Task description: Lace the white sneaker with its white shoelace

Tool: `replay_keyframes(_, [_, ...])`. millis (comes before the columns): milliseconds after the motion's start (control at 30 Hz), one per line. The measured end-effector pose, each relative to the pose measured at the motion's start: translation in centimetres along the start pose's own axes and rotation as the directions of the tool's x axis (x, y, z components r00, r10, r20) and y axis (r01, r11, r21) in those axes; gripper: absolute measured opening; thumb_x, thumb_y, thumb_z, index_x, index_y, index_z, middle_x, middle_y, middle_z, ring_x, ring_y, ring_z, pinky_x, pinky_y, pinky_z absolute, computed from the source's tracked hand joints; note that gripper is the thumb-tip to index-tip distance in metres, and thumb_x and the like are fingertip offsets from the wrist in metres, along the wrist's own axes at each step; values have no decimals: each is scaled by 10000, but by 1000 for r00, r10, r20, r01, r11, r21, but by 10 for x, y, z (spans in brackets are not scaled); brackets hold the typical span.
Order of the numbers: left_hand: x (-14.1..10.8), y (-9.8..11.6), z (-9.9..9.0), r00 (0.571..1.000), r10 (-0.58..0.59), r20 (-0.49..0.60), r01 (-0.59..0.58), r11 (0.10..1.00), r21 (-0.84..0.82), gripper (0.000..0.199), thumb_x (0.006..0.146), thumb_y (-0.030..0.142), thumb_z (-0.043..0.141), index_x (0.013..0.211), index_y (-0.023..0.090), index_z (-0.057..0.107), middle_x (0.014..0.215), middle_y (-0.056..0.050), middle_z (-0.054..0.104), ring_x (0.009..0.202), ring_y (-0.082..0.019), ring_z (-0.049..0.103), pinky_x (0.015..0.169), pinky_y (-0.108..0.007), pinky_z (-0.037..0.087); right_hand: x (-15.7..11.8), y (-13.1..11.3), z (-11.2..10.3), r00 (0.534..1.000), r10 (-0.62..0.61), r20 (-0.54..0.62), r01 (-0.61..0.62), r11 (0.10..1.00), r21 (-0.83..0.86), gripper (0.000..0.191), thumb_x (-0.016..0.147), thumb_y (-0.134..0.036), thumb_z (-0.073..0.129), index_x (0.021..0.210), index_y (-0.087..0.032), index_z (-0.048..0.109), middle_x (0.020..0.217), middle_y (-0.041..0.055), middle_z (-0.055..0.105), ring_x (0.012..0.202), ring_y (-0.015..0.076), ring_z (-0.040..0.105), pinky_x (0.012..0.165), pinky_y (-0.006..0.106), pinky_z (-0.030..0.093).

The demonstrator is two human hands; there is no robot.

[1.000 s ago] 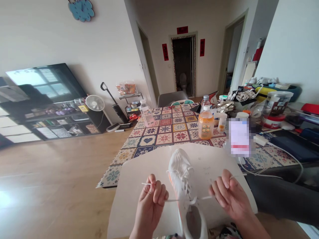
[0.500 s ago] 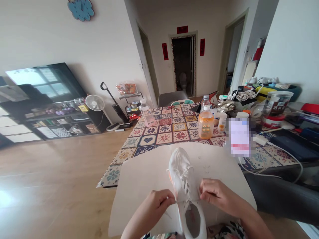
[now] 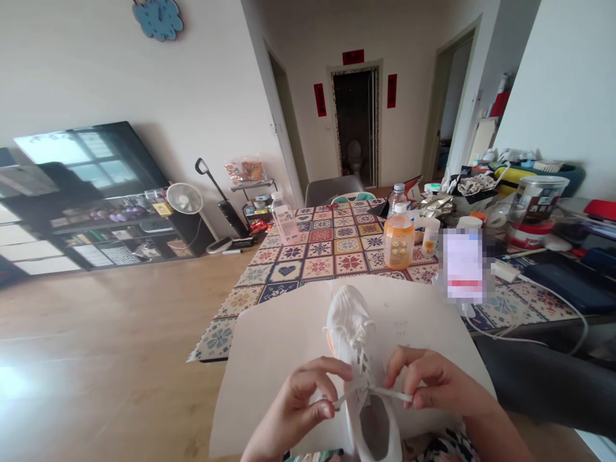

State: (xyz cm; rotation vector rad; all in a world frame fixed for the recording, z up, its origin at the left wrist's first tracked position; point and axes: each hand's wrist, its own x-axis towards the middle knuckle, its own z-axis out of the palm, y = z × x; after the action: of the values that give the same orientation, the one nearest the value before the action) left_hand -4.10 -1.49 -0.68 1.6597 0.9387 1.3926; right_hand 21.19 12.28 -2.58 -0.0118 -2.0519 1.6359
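Observation:
A white shoe lies on a white board, its toe pointing away from me and its opening close to my body. White laces criss-cross up its front. On the shoe's left side, my left hand pinches one lace end between thumb and finger. My right hand pinches the other lace end on the right side. Both ends stretch outward from the top of the lacing, near the shoe opening.
Beyond the board, a patterned tablecloth carries an orange jar, a pink bottle and a lit phone with a white cable. Clutter fills the table's right side. A dark chair stands at the right.
Both hands have shifted slightly, with their fingers more spread. The lace ends now show clearly between the hands and the shoe.

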Motion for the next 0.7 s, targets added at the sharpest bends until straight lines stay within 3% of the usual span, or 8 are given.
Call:
replay_keyframes(100, [7,-9,24,998,41,-53,-48,989,-137,222,917,423,704,815,237,770,895,-54,769,873,-203,695,893,-332,516,11,6,21,990,-103,-99,124,963,238,219,896,-501,744,872,-299,825,943,51,787,955,240,722,935,418,512])
replay_keyframes(200, [12,-15,39,990,80,-120,-97,986,-138,200,906,393,726,798,244,803,748,-26,708,724,-150,653,742,-255,518,17,12,38,972,-116,-205,167,952,256,151,883,-474,770,899,-338,835,802,14,772,799,200,727,889,389,536])
replay_keyframes(333, [11,-19,44,988,76,-133,-85,994,-65,155,907,307,741,792,254,831,798,-40,662,717,-145,658,679,-238,514,17,13,48,962,-67,-265,116,978,175,96,914,-363,764,954,-316,837,824,18,715,742,157,682,672,253,531])
replay_keyframes(467, [11,-22,47,970,91,-227,-98,995,-18,60,828,315,826,826,256,812,774,-17,649,677,-117,629,631,-189,496,15,11,54,922,-55,-382,35,998,-60,140,904,-373,774,840,-248,780,734,-11,692,683,140,650,656,218,507])
replay_keyframes(533, [12,-25,49,955,78,-287,-89,996,-26,207,764,375,869,930,274,798,784,-9,662,652,-112,617,597,-175,489,14,10,57,909,-76,-410,5,985,-170,210,913,-413,753,809,-235,714,716,-17,704,657,140,650,635,212,506])
replay_keyframes(600, [12,-26,49,951,93,-294,-91,996,21,260,757,427,861,957,273,797,786,-19,683,660,-124,629,608,-185,502,15,8,58,912,-155,-379,59,965,-255,248,958,-438,689,816,-235,686,749,-3,724,679,149,672,654,219,520])
replay_keyframes(700, [11,-27,48,951,134,-279,-93,984,153,236,810,459,806,817,224,781,724,-34,702,677,-149,644,656,-215,515,16,4,57,914,-262,-308,143,922,-360,250,1003,-447,616,873,-247,691,793,15,728,723,157,687,686,227,530])
